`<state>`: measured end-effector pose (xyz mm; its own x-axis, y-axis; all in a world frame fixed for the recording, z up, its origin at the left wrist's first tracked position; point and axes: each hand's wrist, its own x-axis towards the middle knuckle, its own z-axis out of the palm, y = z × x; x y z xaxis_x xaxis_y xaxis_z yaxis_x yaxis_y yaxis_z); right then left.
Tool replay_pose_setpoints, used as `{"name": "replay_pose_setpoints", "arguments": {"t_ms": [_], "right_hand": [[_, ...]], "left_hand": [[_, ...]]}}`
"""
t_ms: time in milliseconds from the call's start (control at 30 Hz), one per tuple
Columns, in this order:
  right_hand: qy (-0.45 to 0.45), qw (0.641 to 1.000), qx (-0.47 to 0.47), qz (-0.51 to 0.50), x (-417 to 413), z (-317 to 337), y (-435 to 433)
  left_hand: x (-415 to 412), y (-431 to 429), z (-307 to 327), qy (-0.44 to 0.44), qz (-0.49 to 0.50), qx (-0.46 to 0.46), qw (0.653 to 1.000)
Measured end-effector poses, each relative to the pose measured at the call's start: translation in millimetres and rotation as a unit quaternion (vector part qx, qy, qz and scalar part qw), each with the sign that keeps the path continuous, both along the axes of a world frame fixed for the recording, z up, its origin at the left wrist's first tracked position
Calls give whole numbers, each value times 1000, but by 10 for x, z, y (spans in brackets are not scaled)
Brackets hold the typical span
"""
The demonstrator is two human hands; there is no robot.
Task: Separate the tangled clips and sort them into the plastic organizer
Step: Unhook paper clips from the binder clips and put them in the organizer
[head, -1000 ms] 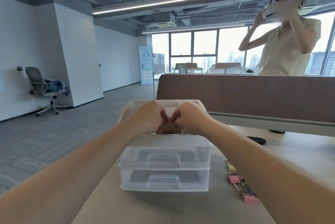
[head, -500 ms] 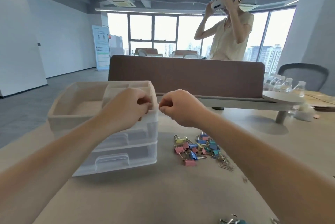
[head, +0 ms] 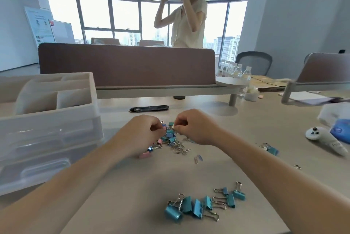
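Observation:
A tangled heap of coloured binder clips and paper clips lies on the table's middle. My left hand and my right hand hover over it with curled fingers, both pinching clips at the top of the heap. A row of blue binder clips lies nearer to me. The clear plastic organizer, with open top compartments and two drawers, stands at the left. One more blue clip and a loose paper clip lie to the right.
A white controller and a blue packet lie at the right. A brown desk divider runs across the back, with water bottles beside it. A person stands behind the divider. A cable slot sits behind the heap.
My hands have left the top of the organizer and come down to the right onto the clip heap. The view has swung right and down.

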<state>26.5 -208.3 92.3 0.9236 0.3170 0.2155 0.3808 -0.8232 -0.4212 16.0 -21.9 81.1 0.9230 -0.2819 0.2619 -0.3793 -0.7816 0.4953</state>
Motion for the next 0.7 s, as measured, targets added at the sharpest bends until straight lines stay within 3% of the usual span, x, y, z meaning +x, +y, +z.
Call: {"name": "replay_pose_setpoints", "arguments": {"t_ms": [433,700], "right_hand": [[108,992,-16,-71,322,-680,-725],[148,986,-62,-36,475,-952,-795]], "left_hand": [[440,-560,-608,53,-26,91,994],[690,-643,-879,70,-27,137,988]]}}
